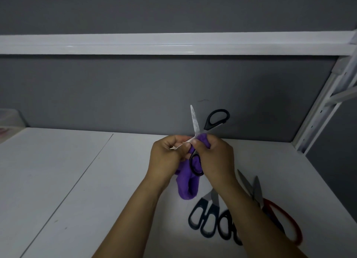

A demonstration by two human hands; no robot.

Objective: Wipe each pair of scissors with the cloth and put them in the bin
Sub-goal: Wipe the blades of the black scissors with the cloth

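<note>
Here, both hands are raised over the worktop (pixel 81 180), close to its back edge and right of centre. Between them is a pair of scissors (pixel 194 122) with black handles, spread wide open. One blade points up in front of the grey wall (pixel 116 87), while the other runs left into the left hand (pixel 166 157). One handle loop sticks up to the right and the other hangs down between the wrists.

The left fingers (pixel 174 141) are curled round the left-pointing blade, gripping it. The right hand (pixel 214 157) pinches the purple cloth (pixel 186 184) against the scissors near the pivot, with its thumb and fingers closed on the fabric. The rest of the cloth hangs below the hands, off the worktop.

Three more pairs lie flat toward the front right corner, under the right forearm. A blue pair (pixel 202 203) touches a black pair (pixel 225 213), and a red pair (pixel 257 192) lies nearest the right edge with its blades open.

A clear bin (pixel 11 120) sits at the back left corner, well apart from the hands and only partly in view.
</note>
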